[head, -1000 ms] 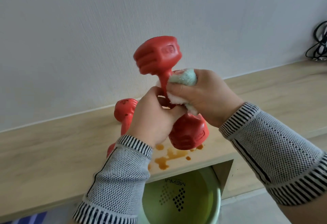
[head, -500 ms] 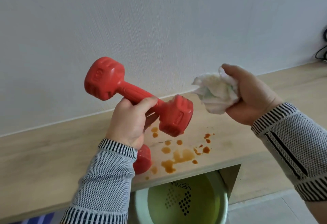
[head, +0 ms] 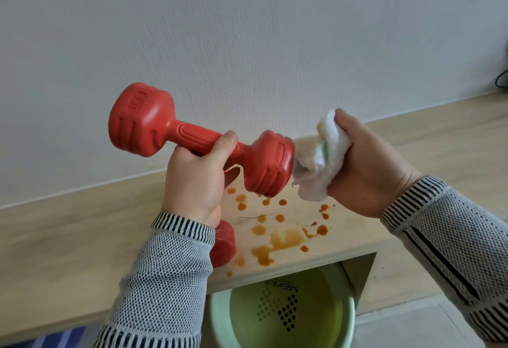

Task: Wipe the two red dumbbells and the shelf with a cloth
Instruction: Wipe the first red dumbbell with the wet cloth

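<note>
My left hand point(head: 198, 180) grips the handle of a red dumbbell point(head: 176, 133) and holds it roughly level above the wooden shelf point(head: 68, 232). My right hand point(head: 368, 166) holds a bunched white cloth point(head: 319, 160) pressed against the dumbbell's right end. The second red dumbbell point(head: 224, 246) lies on the shelf, mostly hidden behind my left wrist. Orange-brown liquid stains point(head: 277, 240) spot the shelf beneath the lifted dumbbell.
A light green basin point(head: 220, 317) sits below the shelf's front edge, in an opening. A white wall rises right behind the shelf. Black cables point(head: 501, 78) hang at the far right. A blue striped thing point(head: 55, 338) shows at bottom left.
The dumbbell went from upright to roughly level. The cloth came off the handle, drew away to the right, and now presses on the dumbbell's right end.
</note>
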